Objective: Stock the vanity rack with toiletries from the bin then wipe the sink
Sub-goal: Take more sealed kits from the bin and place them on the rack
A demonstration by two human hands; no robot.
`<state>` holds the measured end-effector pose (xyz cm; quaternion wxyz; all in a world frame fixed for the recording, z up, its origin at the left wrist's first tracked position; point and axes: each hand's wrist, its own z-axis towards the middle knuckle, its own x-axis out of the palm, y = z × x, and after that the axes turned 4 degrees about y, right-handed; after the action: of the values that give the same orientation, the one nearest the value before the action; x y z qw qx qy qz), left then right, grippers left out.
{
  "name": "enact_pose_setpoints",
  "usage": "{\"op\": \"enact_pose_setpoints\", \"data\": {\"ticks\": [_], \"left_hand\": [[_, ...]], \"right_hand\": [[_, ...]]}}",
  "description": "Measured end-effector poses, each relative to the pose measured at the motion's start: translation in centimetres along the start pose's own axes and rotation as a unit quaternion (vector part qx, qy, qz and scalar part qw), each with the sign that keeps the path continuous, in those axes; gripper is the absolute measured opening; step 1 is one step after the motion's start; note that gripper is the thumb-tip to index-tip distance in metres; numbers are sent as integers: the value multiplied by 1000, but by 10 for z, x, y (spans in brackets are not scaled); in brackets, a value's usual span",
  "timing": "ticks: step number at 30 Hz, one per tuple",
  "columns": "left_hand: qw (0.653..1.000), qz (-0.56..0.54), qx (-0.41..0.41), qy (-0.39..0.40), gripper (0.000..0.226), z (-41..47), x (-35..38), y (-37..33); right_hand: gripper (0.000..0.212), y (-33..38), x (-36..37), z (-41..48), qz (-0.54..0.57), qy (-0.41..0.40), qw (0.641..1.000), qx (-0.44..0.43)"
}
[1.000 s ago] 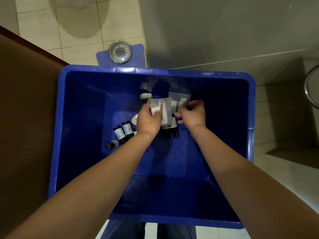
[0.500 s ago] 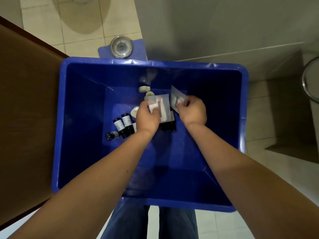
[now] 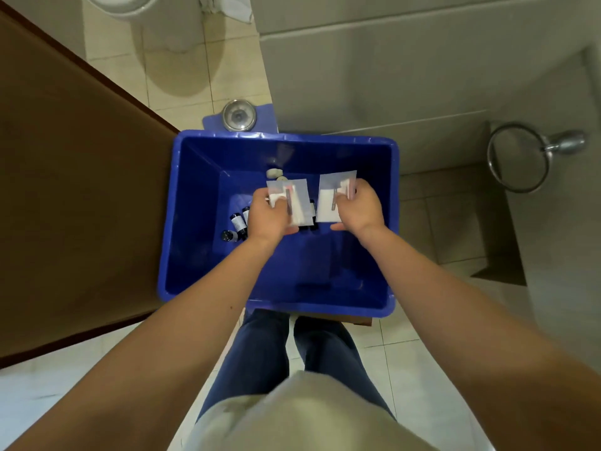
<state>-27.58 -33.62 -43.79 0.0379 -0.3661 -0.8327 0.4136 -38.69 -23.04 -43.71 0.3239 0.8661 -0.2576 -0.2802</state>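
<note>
We are holding both hands over the blue bin (image 3: pixel 283 137): left hand (image 3: pixel 271 218) pinching a clear sachet (image 3: pixel 297 198), right hand (image 3: pixel 359 211) pinching a second sachet (image 3: pixel 328 203), the two sachets apart. Dark small bottles (image 3: pixel 236 222) are lying on the bin floor beside the left hand.

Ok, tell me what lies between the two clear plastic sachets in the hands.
Head view: between the left hand's clear plastic sachet and the right hand's sachet, only small dark bottles on the blue plastic bin's floor show.
</note>
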Motion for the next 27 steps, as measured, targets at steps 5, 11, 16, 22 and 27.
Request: {"op": "enact_pose_setpoints", "data": {"ticks": [5,11,16,22,27], "left_hand": [[1000,-6,12,9,27,-42,-13,-28],[997,1,64,41,28,-77,-16,-59],[987,38,116,107,32,-95,-12,-86],[958,77,188,202,44,-117,-7,-122],[928,91,244,267,53,-141,0,-146]], "right_hand": [[23,14,-19,-44,26,-2,1000,-17],[23,26,-42,-88,37,-13,999,-37],[24,40,-62,-116,81,-63,994,-44],[28,58,-76,-156,113,-148,980,-67],[25,63,-87,-192,130,-229,962,-68]]}}
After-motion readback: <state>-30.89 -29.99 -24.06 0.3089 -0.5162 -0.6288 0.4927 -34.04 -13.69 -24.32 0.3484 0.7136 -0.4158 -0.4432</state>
